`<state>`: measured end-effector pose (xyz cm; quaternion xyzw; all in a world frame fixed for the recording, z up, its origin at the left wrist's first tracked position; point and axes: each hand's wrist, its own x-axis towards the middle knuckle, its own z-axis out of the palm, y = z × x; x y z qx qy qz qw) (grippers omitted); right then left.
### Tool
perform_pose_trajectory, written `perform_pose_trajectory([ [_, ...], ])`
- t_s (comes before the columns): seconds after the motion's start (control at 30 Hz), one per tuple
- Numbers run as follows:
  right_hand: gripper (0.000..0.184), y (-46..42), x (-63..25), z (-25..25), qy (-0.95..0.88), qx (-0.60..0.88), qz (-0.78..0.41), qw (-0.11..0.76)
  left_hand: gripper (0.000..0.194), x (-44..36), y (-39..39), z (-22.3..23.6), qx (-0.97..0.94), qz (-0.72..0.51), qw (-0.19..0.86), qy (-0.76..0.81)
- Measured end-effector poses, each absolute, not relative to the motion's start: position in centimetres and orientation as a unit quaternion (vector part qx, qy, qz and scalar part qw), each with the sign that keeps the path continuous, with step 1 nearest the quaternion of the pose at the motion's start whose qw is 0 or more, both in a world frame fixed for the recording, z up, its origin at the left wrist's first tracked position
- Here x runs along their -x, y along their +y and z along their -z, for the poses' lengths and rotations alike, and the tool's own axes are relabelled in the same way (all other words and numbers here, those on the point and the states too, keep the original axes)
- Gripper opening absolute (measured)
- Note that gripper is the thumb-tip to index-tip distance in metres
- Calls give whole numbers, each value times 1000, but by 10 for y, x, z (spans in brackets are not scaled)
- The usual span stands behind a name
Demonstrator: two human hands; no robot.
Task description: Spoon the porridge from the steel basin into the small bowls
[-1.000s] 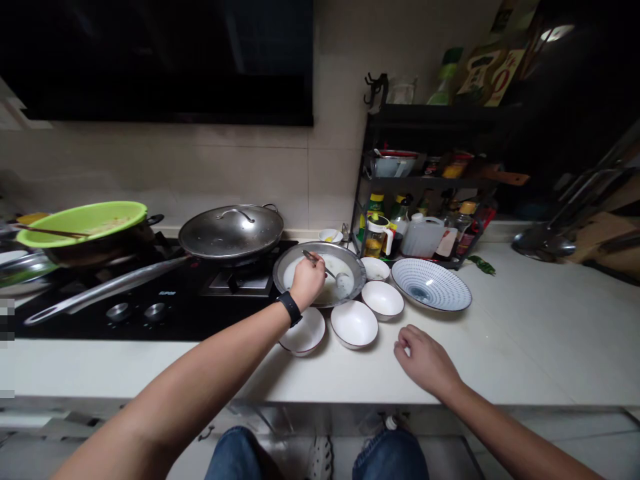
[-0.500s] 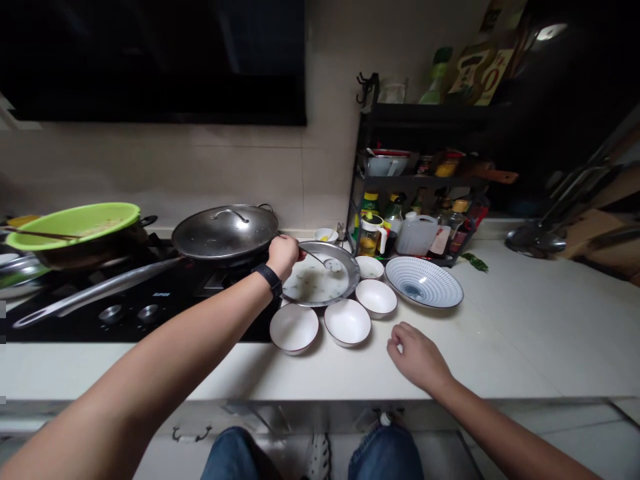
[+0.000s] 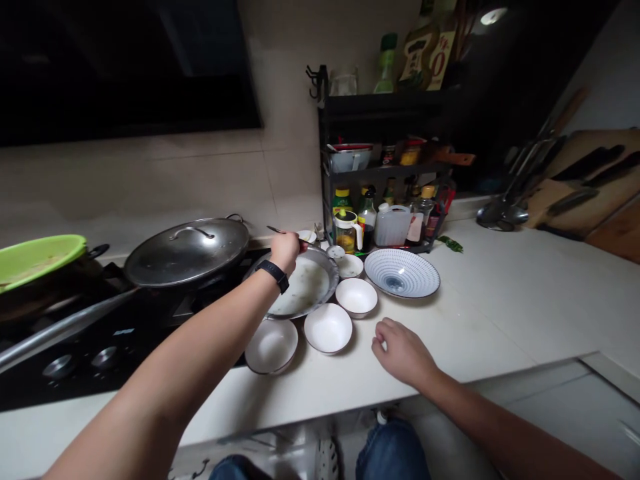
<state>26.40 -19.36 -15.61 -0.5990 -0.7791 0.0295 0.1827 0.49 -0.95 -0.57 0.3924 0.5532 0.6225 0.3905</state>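
Note:
My left hand point(image 3: 285, 252), with a black watch on its wrist, grips a metal spoon point(image 3: 274, 229) at the far rim of a wide steel plate point(image 3: 313, 290). The spoon's bowl is hidden behind my fingers. A thin, pale film with small bits coats the plate. My right hand point(image 3: 403, 353) rests loosely curled on the white counter point(image 3: 450, 333), holding nothing. Closest to it stand white bowls point(image 3: 356, 297) point(image 3: 327, 328). Another white bowl point(image 3: 271, 345) sits below the plate, and a blue-and-white patterned bowl point(image 3: 401, 272) lies farther back.
A lidded wok point(image 3: 187, 252) sits on the black hob point(image 3: 95, 357) left of the plate, beside a green bowl point(image 3: 37, 260). Behind the bowls stands a black rack point(image 3: 380, 173) of bottles and jars. Knives and boards point(image 3: 585, 180) lie at the far right.
My left hand has moved from the plate's near side to its far rim, lifting the spoon off the plate. The view has swung right. My right hand has barely moved.

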Motion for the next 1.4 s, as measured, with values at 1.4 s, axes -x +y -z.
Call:
perform_pose_trajectory([
  [1.4, 15, -193, -265, 154, -780, 600, -26, 176, 16, 51, -80, 54, -307, -630, 427, 572],
])
